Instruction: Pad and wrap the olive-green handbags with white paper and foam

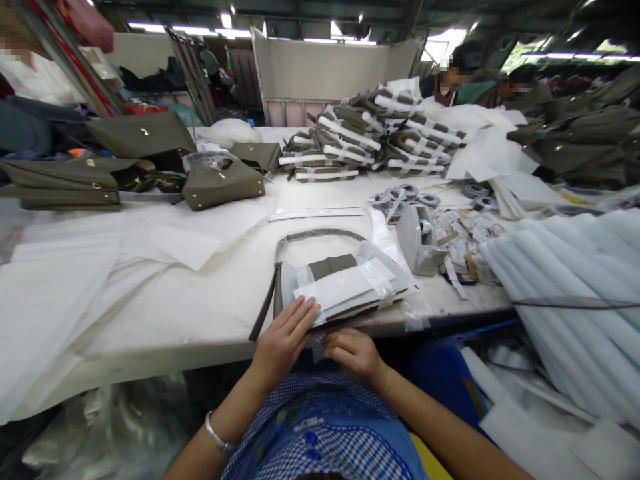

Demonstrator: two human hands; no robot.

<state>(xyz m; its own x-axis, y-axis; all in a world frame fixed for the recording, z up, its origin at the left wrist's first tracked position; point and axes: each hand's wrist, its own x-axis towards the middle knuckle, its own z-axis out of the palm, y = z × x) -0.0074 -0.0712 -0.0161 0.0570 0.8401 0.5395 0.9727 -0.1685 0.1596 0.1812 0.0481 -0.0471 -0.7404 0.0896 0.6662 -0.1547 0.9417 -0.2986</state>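
An olive handbag [333,265] lies at the table's front edge, partly covered by a white sheet [345,288] with clear tape [383,277] across its right part. Its wrapped handle [320,235] arches away from me, and a dark strap hangs at the left. My left hand [285,333] rests on the bag's lower left part and the sheet's corner, fingers stretched out flat. Just right of it, below the bag's near edge, my right hand [353,353] is closed in a pinch on a piece of clear tape [317,343]. Its fingertips are partly hidden.
Several olive bags [225,183] stand at the back left, and wrapped ones [350,137] are piled behind. White sheets [165,233] cover the left. On the right are a tape dispenser [417,243], tape rolls [400,200], paper tags [467,233] and foam sheets [575,287]. People work beyond.
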